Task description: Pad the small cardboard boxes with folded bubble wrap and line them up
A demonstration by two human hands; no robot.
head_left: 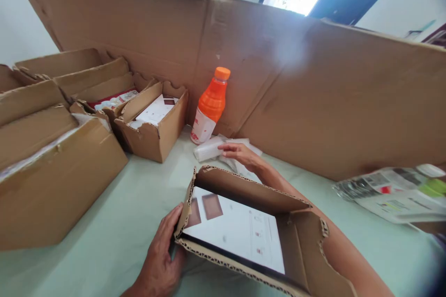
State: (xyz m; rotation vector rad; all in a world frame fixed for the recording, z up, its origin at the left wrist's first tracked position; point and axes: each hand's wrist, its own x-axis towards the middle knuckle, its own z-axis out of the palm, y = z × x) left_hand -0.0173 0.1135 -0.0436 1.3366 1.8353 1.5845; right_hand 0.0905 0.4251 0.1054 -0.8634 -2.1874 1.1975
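Hands split up here: left hand curls its fingers round the side flap of the open brown cardboard box up front, right hand stretched past it, fingertips pinching crumpled white plastic wrap beside the orange bottle.

open cardboard box holding white sheet, tilted on table; white roll lying beyond it

Orange bottle — brown box.
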